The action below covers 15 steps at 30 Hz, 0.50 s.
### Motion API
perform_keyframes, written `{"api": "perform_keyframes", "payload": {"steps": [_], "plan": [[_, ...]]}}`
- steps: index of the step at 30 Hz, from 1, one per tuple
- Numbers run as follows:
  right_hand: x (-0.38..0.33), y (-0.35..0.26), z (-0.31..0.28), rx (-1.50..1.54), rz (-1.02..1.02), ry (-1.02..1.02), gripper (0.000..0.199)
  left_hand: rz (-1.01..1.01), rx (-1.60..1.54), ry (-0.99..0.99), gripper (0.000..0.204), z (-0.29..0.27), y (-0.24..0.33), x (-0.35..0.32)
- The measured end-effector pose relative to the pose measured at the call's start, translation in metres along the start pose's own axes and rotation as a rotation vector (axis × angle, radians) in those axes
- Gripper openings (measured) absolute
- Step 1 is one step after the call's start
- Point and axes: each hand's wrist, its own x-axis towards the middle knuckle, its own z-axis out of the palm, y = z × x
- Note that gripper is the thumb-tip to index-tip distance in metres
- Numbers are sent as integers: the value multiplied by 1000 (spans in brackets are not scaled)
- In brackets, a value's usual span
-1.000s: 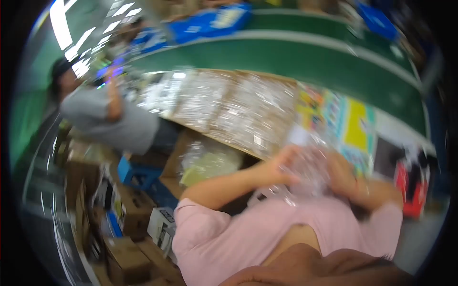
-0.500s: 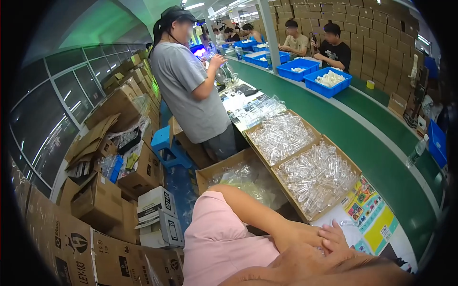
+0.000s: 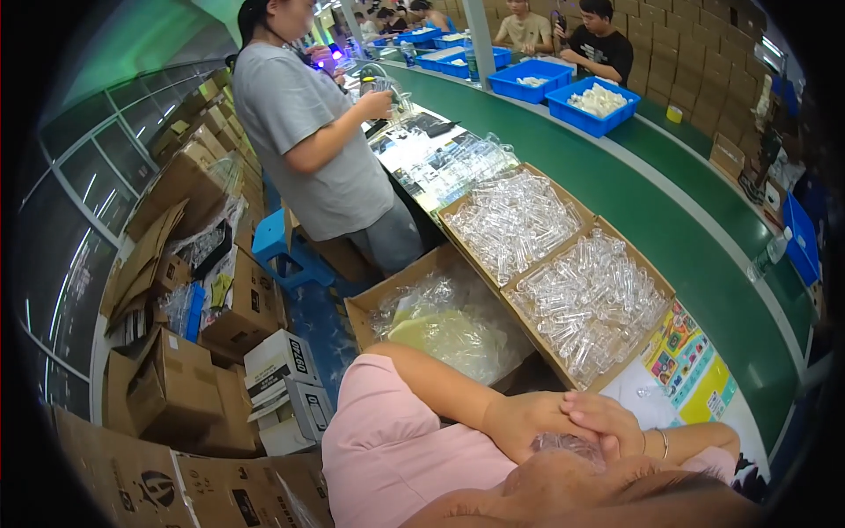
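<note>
Close in front of me at the lower middle, my left hand (image 3: 521,422) and my right hand (image 3: 609,419) come together, fingers overlapping. Between them shows a bunch of clear plastic pieces (image 3: 570,445), cupped by both hands; their exact kind is partly hidden. My right wrist wears a thin bracelet. Just beyond the hands stands a shallow cardboard tray heaped with clear plastic tubes (image 3: 594,304). A second tray of similar clear tubes (image 3: 519,220) adjoins it on the far side. One small clear piece (image 3: 645,392) lies on the white tabletop near my right hand.
Left of the trays sits an open carton (image 3: 365,317) with plastic bags. A co-worker in grey (image 3: 295,132) stands past it. The green conveyor belt (image 3: 669,233) runs along the right, with blue bins (image 3: 591,123) across it. Stacked cartons (image 3: 176,378) and a blue stool (image 3: 286,251) fill the left.
The view has shifted. My hands have moved left and closed together around the clear pieces, which show more now. My right forearm has come into view. The co-worker's forearm has lowered.
</note>
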Motion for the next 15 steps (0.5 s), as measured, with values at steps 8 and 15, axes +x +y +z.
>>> {"api": "perform_keyframes", "payload": {"steps": [8, 15], "plan": [[31, 64, -8, 178, 137, 620, 46, -525, -579, 648, 42, -71, -35, -47], [-164, 66, -11, -858, 481, 338, 41, -229, -913, 1484, 55, -252, -78, -115]]}}
